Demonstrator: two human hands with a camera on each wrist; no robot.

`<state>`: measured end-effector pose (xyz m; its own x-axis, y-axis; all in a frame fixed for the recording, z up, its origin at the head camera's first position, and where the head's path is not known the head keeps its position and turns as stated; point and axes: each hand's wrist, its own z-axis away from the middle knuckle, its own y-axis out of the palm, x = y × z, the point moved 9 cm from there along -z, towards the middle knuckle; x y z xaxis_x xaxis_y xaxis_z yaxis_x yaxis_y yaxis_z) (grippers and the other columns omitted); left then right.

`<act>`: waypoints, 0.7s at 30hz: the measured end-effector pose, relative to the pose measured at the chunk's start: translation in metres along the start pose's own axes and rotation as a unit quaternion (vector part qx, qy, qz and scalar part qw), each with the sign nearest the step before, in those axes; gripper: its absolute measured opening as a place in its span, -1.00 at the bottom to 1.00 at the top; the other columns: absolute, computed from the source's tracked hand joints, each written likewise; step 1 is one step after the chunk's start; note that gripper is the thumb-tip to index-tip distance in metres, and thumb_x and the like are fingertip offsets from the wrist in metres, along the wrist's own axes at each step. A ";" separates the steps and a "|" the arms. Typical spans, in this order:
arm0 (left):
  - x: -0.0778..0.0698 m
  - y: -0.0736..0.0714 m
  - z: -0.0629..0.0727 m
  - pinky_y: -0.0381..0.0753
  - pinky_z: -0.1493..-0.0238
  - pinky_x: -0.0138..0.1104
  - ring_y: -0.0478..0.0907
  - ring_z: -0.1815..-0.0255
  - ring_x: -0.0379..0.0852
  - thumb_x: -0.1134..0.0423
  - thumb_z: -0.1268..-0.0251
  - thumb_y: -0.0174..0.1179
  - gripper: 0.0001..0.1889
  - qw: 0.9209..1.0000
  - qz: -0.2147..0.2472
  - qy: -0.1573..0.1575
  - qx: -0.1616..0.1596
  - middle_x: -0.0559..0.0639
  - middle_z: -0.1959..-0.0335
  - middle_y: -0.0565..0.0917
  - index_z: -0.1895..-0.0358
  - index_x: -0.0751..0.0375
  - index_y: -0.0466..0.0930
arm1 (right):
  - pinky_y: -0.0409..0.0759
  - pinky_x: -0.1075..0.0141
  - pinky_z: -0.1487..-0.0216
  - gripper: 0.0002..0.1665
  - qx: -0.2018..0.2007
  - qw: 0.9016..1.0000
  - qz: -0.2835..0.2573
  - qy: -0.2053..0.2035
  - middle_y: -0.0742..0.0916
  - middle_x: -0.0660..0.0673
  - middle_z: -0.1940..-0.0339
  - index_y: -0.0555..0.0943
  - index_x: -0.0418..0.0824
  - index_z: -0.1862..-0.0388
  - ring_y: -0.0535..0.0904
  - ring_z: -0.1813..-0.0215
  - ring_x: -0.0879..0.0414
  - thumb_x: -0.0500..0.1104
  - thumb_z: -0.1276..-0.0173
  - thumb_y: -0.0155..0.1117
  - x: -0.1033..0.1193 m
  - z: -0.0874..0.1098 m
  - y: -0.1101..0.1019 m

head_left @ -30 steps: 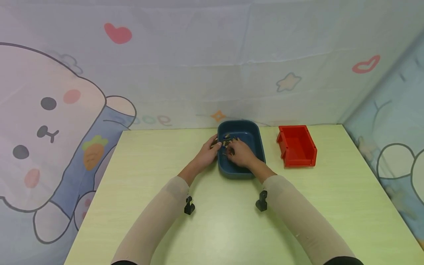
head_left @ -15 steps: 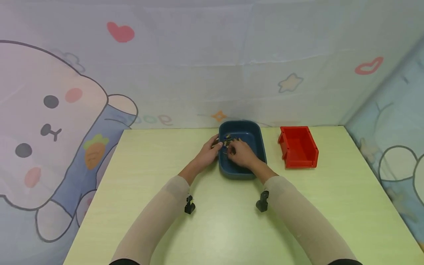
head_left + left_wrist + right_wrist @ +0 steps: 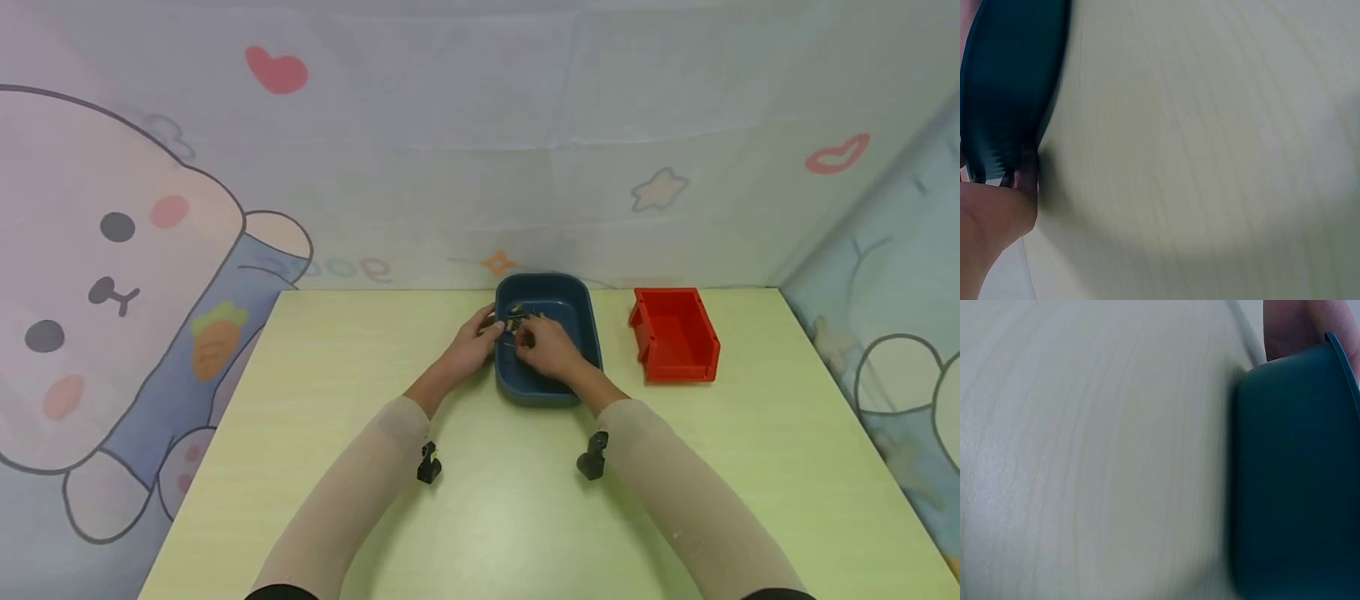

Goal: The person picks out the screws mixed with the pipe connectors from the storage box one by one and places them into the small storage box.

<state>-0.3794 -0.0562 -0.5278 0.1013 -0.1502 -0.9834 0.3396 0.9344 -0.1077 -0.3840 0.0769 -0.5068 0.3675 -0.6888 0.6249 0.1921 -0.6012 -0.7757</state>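
Note:
A dark blue plastic bin (image 3: pixel 542 387) stands at the back middle of the table, with several small brass-coloured metal pieces (image 3: pixel 515 321) lying on its floor. My left hand (image 3: pixel 471 343) grips the bin's left side, thumb over the rim and fingers along the outer wall, as the left wrist view also shows. Inside the bin, my right hand (image 3: pixel 549 348) reaches down with bent fingers among the small pieces. Its fingertips are partly hidden, and I cannot tell whether they pinch one. The right wrist view shows mainly the bin's outer wall (image 3: pixel 1297 475).
To the right of the blue bin stands a red open-front storage bin (image 3: pixel 678 371) on the pale wooden table (image 3: pixel 495 533). A printed cloth (image 3: pixel 420 183) hangs behind the table's back edge and along its sides.
The right hand's fingers shift slightly among the small pieces. The left hand keeps its grip on the blue bin, and both bins stay in place while the head view drifts a little.

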 end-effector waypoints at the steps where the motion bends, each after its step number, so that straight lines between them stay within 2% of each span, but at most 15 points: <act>1: 0.000 0.000 0.000 0.39 -0.51 0.10 0.25 -0.61 0.18 0.13 -0.78 -0.05 -0.39 1.000 0.003 0.000 -0.001 0.23 -0.61 0.29 -0.74 0.01 0.06 | 0.51 -0.06 -0.33 -0.95 0.001 1.000 -0.003 0.002 0.73 -0.09 0.30 0.68 -0.20 0.29 0.60 0.16 -0.03 -0.29 -0.36 0.40 0.000 0.000 0.000; 6: 0.001 0.000 0.000 0.40 -0.51 0.09 0.26 -0.61 0.17 0.13 -0.78 -0.05 -0.39 1.000 0.007 -0.001 0.000 0.23 -0.61 0.29 -0.74 0.02 0.07 | 0.61 0.01 -0.07 -0.94 -0.003 1.000 -0.005 0.006 0.74 -0.08 0.30 0.69 -0.18 0.30 0.63 0.18 -0.01 -0.30 -0.38 0.41 0.000 0.000 -0.001; 10: 0.000 0.000 0.000 0.41 -0.50 0.09 0.26 -0.61 0.17 0.08 -0.78 -0.03 -0.38 1.000 0.003 -0.001 0.000 0.22 -0.62 0.28 -0.74 0.02 0.06 | 0.62 0.05 0.01 -0.95 -0.011 1.000 0.000 0.008 0.74 -0.09 0.29 0.70 -0.19 0.29 0.62 0.17 -0.01 -0.29 -0.37 0.43 0.001 0.000 -0.004; 21: 0.001 0.000 -0.001 0.39 -0.51 0.10 0.23 -0.62 0.19 0.12 -0.79 -0.06 -0.40 1.000 0.005 0.001 -0.005 0.23 -0.63 0.27 -0.74 0.00 0.06 | 0.65 0.07 0.00 -0.96 -0.022 1.000 -0.011 0.018 0.76 -0.12 0.22 0.73 -0.23 0.21 0.66 0.12 -0.01 -0.28 -0.38 0.43 -0.002 -0.001 -0.007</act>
<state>-0.3803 -0.0562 -0.5289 0.1021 -0.1402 -0.9848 0.3295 0.9389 -0.0995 -0.3875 0.0822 -0.5025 0.3311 -0.6881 0.6457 0.1588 -0.6339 -0.7569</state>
